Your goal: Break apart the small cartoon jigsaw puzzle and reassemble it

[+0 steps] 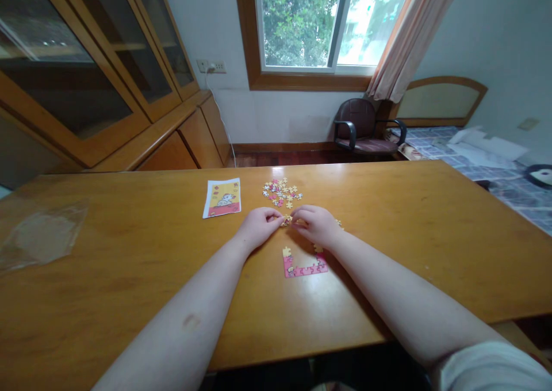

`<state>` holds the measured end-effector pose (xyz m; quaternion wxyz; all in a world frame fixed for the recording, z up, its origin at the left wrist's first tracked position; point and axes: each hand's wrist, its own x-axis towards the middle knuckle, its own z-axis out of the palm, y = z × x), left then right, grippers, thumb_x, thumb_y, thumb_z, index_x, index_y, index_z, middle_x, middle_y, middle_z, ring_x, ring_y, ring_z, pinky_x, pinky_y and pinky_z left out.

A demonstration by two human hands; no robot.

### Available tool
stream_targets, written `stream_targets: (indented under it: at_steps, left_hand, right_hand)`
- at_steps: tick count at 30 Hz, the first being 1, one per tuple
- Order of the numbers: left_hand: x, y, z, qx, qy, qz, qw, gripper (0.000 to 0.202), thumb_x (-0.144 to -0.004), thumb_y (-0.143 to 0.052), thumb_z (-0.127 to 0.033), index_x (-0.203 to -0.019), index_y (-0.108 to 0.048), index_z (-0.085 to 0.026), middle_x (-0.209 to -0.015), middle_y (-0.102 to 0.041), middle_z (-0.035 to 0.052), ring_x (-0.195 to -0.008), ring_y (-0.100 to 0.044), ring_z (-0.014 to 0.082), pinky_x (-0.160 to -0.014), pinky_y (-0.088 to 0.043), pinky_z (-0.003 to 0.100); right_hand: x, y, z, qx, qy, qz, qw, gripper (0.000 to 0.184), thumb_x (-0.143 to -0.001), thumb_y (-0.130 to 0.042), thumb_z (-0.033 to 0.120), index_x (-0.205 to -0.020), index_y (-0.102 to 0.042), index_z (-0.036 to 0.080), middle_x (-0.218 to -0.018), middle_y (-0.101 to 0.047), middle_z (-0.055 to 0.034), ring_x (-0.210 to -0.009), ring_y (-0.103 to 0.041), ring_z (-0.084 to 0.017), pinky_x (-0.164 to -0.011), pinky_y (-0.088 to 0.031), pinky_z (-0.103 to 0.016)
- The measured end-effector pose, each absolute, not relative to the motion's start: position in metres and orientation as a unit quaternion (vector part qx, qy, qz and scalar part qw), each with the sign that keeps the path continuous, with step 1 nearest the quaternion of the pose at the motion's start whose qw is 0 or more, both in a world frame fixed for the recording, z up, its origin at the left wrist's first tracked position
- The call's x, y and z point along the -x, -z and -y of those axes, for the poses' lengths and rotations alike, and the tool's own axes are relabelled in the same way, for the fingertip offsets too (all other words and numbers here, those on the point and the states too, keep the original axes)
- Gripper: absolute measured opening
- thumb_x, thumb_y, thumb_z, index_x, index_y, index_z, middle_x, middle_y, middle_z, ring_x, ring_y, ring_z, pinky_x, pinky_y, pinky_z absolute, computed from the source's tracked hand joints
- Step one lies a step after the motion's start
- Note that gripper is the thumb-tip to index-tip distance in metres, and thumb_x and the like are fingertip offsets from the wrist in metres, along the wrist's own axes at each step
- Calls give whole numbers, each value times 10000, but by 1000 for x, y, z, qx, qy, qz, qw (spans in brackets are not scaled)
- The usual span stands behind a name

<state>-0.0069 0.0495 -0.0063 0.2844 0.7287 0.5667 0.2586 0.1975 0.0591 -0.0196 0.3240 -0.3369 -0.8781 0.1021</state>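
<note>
My left hand (260, 227) and my right hand (315, 224) meet fingertip to fingertip over the middle of the table. Between them are yellow jigsaw puzzle pieces (286, 221), pinched from both sides; how many each hand has is hard to make out. Just beyond my fingers lies a loose heap of pink, yellow and white puzzle pieces (280, 194). Nearer to me, a partly joined puzzle border (305, 271) forms a U shape, pink along the bottom with yellow at the upper ends. My right hand and wrist partly cover a few more pieces (338, 223).
A picture sheet (222, 198) with a cartoon animal lies left of the heap. On the far left of the wooden table (142, 276) rests a clear plastic bag (45, 233). Beyond the table stand a cabinet (172, 109), an office chair (362, 123) and a bed (452, 149).
</note>
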Motion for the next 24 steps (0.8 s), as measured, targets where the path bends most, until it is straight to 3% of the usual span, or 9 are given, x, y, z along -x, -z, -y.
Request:
stream_targets:
  at_steps: [11,19,24]
  left_hand:
    - [8,11,-51,-696,-296,-553,350,310,-745,-584,-429,-745,-709,-146,-643,-634,11,-618,-529,146,-615,-411,261]
    - [17,12,-58,-736,-258,-590,209,290,-817,-499,-364,-894,-723,-198,-750,-668,32,-750,-591,190,-697,-442,288]
    - [18,11,-58,-744,-222,-603,184,276,-808,-513,-334,-926,-737,-224,-811,-686,39,-792,-606,199,-710,-454,289]
  right_hand:
    - [-193,25,-56,322,9,894,312,173,-887,-544,244,-893,-716,229,-963,-731,-32,-800,-663,-132,-736,-476,-226]
    - [-189,23,-56,329,-43,909,252,201,-891,-540,243,-934,-736,244,-997,-724,-24,-864,-661,-141,-788,-483,-231]
    - [-185,19,-53,333,-72,920,193,218,-899,-531,251,-948,-743,252,-1028,-719,-9,-907,-662,-149,-807,-480,-232]
